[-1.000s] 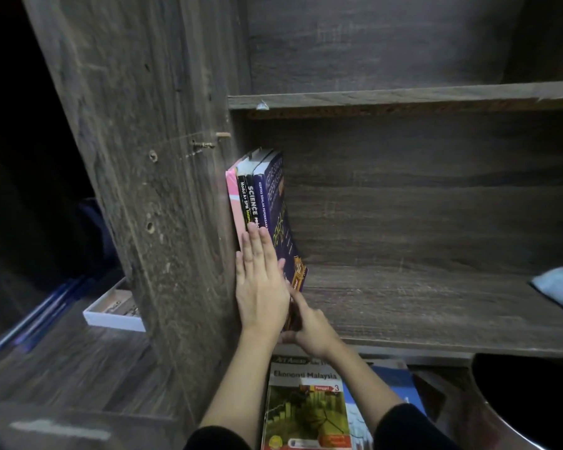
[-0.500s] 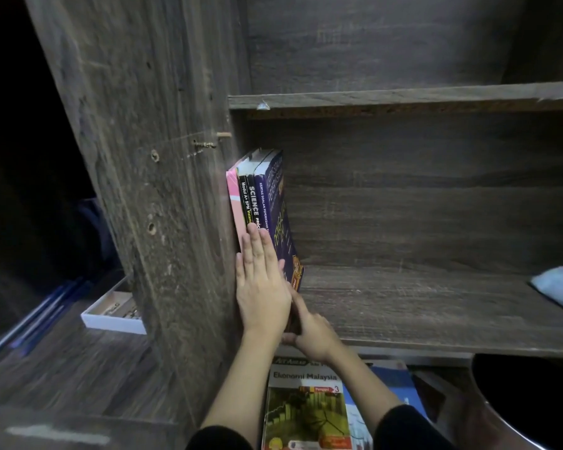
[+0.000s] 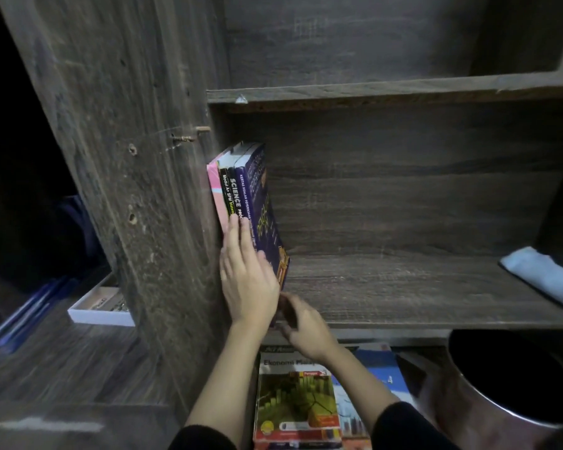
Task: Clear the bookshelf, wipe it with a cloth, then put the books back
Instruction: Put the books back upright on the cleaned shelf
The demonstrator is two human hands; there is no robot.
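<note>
Item: shelf (image 3: 387, 287), lower bay, restocking under way.

Change from 0.5 s earlier: slight. The left hand (image 3: 249, 284) stayed flat on the book spines. The right hand (image 3: 306, 329) stayed at the bottom corner of the purple book (image 3: 264, 216), now smeared by motion.

Books (image 3: 238, 190): 4, standing at the far left of the bay and leaning on its side wall: pink, 2 black, purple outermost.

Left hand: fingers straight and together, palm pressed on the lower spines.

Right hand: fingers bent at the purple book's lower edge. Blur hid whether they pinched it.

Cloth (image 3: 543, 274): light blue, folded, lying at the right end of the same shelf, well apart from the books.

Containers:
- Tray (image 3: 95, 315): white, shallow, on the surface (image 3: 62, 368) left of the shelf's side wall. It held small items, too blurred to name.
- Bin (image 3: 488, 414): round, metal, at lower right. Its inside was dark, contents not visible.

Below the shelf: an Ekonomi book (image 3: 294, 407) lay face up, a blue book (image 3: 381, 368) just beside it.
</note>
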